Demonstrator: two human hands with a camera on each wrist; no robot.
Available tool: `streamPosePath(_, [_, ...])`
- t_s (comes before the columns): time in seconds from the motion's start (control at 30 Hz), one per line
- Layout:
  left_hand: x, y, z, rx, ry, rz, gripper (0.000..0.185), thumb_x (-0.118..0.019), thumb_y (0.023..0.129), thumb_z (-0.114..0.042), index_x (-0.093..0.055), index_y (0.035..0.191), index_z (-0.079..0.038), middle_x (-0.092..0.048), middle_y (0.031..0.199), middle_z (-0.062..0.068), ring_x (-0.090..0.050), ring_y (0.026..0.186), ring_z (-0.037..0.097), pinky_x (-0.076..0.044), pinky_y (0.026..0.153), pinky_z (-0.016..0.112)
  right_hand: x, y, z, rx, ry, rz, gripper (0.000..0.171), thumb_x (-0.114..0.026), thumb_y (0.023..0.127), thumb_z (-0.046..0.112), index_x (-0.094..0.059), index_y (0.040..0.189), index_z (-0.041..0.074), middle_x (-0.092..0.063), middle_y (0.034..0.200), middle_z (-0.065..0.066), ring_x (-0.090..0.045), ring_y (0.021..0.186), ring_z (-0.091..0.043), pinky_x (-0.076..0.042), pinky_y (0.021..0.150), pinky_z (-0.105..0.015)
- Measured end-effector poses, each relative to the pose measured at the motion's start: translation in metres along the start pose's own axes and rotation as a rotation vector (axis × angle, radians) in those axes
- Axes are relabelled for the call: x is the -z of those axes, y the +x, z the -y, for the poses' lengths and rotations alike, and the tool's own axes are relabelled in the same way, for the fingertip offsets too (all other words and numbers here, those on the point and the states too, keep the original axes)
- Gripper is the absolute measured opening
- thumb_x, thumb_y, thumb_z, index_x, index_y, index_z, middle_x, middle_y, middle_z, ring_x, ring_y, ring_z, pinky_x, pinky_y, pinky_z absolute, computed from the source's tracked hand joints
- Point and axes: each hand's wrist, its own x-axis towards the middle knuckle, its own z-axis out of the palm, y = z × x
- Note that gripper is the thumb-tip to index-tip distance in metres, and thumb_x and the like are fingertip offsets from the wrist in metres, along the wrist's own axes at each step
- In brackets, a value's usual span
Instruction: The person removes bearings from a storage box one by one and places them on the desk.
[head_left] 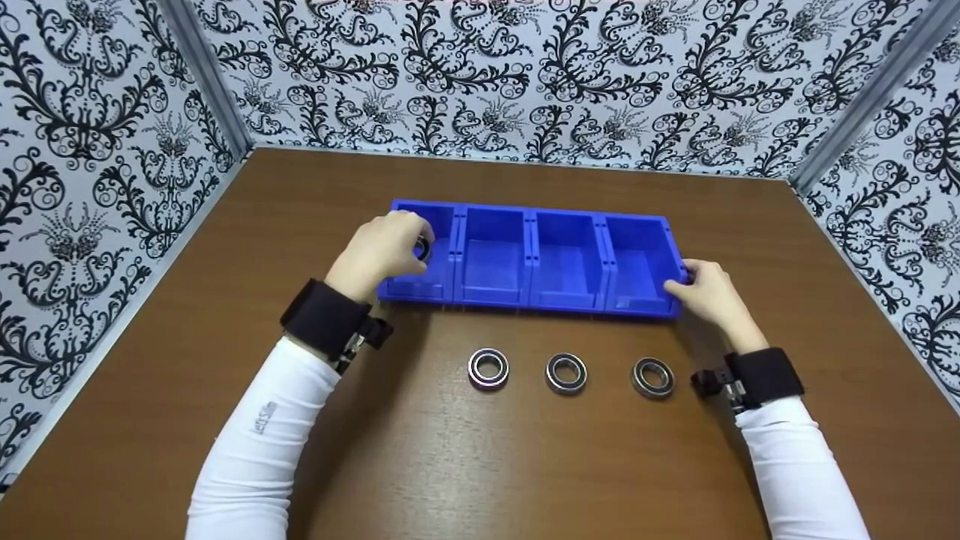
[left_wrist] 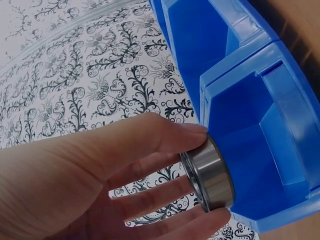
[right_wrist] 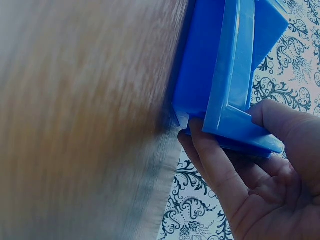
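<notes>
Holding bearing (left_wrist: 209, 174) over bin (head_left: 480, 259), left hand (head_left: 379, 251).

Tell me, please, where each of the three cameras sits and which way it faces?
Head: on the person's head, facing forward and down at the table, blue bins, three loose bearings and both hands with their sleeves.
Left wrist: on that wrist, facing along the left hand, which pinches a bearing at the end bin.
Right wrist: on that wrist, facing the right hand, which grips the bins' corner.
Every view shares the bins.
</notes>
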Motion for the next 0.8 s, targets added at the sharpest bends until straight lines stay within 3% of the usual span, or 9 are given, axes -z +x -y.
streamPosePath(0.8, [-0.002,-0.015,-0.003,-0.017,-0.007,0.015,0.034,-0.072,0.082,-0.011,-0.073,0.115,-0.005,-0.069,0.122,0.016,-0.064,0.108,0.033,-0.055,0.093,0.053,-0.002,0.001,0.000,0.010,0.000,-0.024,0.050,-0.061,0.092,0.012,-0.056,0.133,-0.017,-0.072,0.106,-0.030,-0.057,0.068,-0.001,-0.046,0.060,-0.014])
